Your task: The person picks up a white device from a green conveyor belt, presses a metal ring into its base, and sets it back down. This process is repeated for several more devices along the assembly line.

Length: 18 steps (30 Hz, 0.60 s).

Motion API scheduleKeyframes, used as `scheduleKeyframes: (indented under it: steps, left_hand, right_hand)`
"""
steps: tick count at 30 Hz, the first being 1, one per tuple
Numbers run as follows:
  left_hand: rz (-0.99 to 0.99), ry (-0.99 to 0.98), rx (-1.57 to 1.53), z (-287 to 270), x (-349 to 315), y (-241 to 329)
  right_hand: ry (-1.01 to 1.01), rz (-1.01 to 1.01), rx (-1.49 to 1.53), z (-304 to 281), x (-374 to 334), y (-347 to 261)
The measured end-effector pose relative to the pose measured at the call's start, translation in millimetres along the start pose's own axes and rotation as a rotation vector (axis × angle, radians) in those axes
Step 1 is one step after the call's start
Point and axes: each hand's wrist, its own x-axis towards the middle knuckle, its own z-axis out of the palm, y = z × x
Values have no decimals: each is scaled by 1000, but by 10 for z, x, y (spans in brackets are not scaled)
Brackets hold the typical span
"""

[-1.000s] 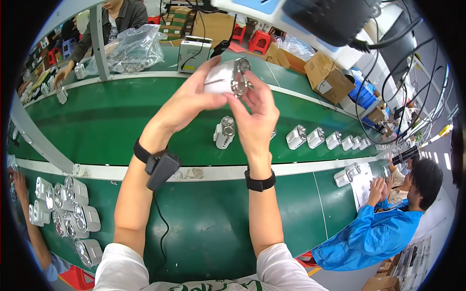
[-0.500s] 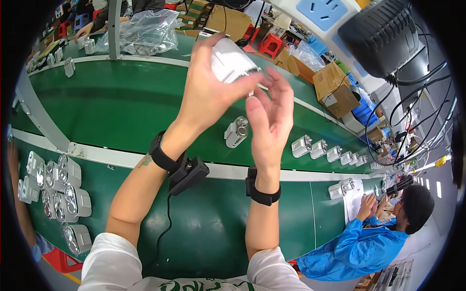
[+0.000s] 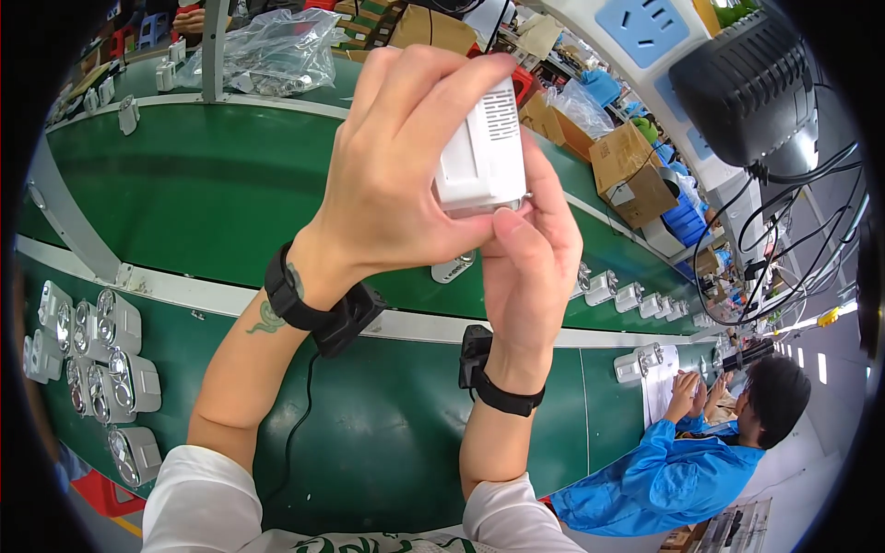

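Observation:
Up in front of me is a white box-shaped device (image 3: 484, 166) with slotted vents on the side that shows. My left hand (image 3: 378, 170) is closed round it, fingers over the top and thumb along the lower edge. From the lower right, my right hand (image 3: 530, 263) grips its bottom corner with the thumb, and its other fingers lie partly behind the device. Below the hands, a similar white unit (image 3: 454, 268) on the green belt is mostly hidden by them. Each wrist wears a black strap; a black module with a cable is at the left one.
Several white units with paired round shiny faces (image 3: 135, 380) stand on the bench at left. More units (image 3: 601, 288) line the belt at right. A person in blue (image 3: 664, 470) sits at right. A power strip (image 3: 643, 32) with a black adapter (image 3: 742, 88) hangs upper right.
The device has come nearer and been turned, so its vented side now shows. My left hand has rolled over it, and my right hand has closed on its lower corner.

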Motion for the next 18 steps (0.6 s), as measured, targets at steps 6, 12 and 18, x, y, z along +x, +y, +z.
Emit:
scheduleKeyframes:
  steps: [6,12,18]
  left_hand:
    - [-4,-16,9,-26,23,44]
    - [-22,-15,16,-28,39,64]
    - [-19,17,28,48,8,52]
  right_hand:
    - [28,18,13,68,-42,-48]
    - [66,3,-39,113,-75,-43]
    - [122,31,-86,87,-29,-39]
